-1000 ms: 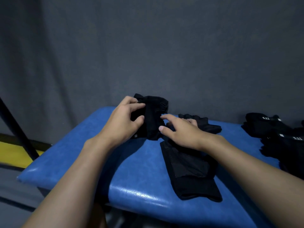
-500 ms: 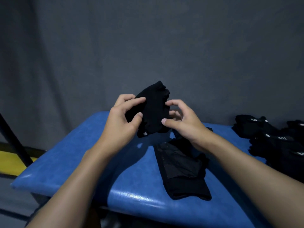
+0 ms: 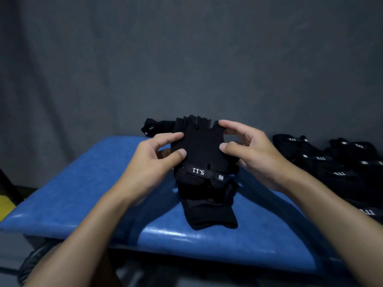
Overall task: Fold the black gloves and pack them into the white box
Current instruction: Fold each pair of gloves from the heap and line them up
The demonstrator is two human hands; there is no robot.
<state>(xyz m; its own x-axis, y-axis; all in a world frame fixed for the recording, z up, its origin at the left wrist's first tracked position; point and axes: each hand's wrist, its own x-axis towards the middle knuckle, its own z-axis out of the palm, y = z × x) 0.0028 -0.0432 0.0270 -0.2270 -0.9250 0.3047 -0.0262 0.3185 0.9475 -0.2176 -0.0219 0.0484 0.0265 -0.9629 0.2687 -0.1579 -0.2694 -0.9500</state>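
Two bare hands hold a black glove [image 3: 200,146] upright above a blue padded bench [image 3: 83,189]. The left hand [image 3: 154,160] pinches the glove's edge at 9 o'clock, and the right hand [image 3: 251,155] pinches it at 3 o'clock. A second glove [image 3: 210,212] lies flat on the bench at 6 o'clock. A pile of gloves [image 3: 331,162] sits at 3 o'clock, beyond the right hand.

Matt black cloth glove [image 3: 200,146]; glossy blue padded bench [image 3: 87,183].

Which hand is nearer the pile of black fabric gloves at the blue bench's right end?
Right. The right hand pinches the black fingerless glove just left of the pile of black fabric gloves; the left hand grips that glove's far side.
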